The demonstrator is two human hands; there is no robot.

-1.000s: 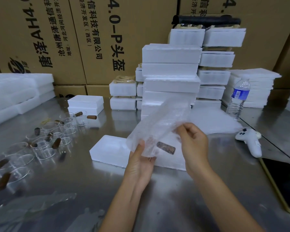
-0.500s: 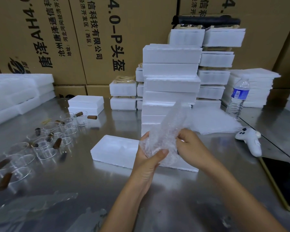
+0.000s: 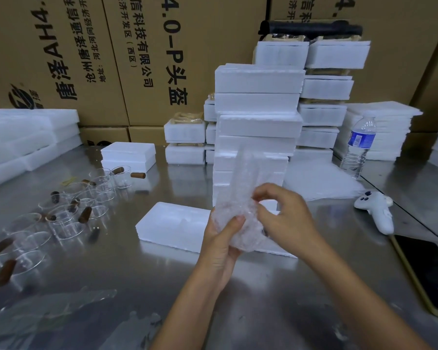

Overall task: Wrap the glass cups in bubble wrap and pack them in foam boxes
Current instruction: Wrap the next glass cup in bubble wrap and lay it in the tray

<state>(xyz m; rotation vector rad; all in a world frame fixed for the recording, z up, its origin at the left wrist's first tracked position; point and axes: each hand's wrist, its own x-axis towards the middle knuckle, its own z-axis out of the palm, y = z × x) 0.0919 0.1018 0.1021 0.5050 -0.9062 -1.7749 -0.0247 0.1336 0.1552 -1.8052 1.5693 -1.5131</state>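
1. Plastic bubble wrap (image 3: 240, 198), clear and crumpled, is bunched into a bundle held above the middle of a steel table (image 3: 111, 274).
2. The left hand (image 3: 221, 245) grips the lower part of the bundle from the left, with its thumb pressed across the front and its fingers curled behind.
3. The right hand (image 3: 286, 215) meets the bundle from the right, its fingers curled in and pinching the wrap near the top of the bunched part.
4. A loose tail of wrap stands up above both hands.
5. Whether a cup sits inside the bundle cannot be told through the plastic.
6. An open foam box (image 3: 172, 226) lies flat on the table just behind and below the hands, with moulded hollows in it.
7. Unwrapped glass cups (image 3: 86, 198) with brown handles are clustered well to the left.
8. A tall stack of closed foam boxes (image 3: 258, 122) rises behind the bundle.
9. To the right are a water bottle (image 3: 359, 147), a white controller (image 3: 377, 210) and a dark phone (image 3: 430, 271) at the table's edge.
10. Printed cardboard cartons (image 3: 86, 59) fill the background.
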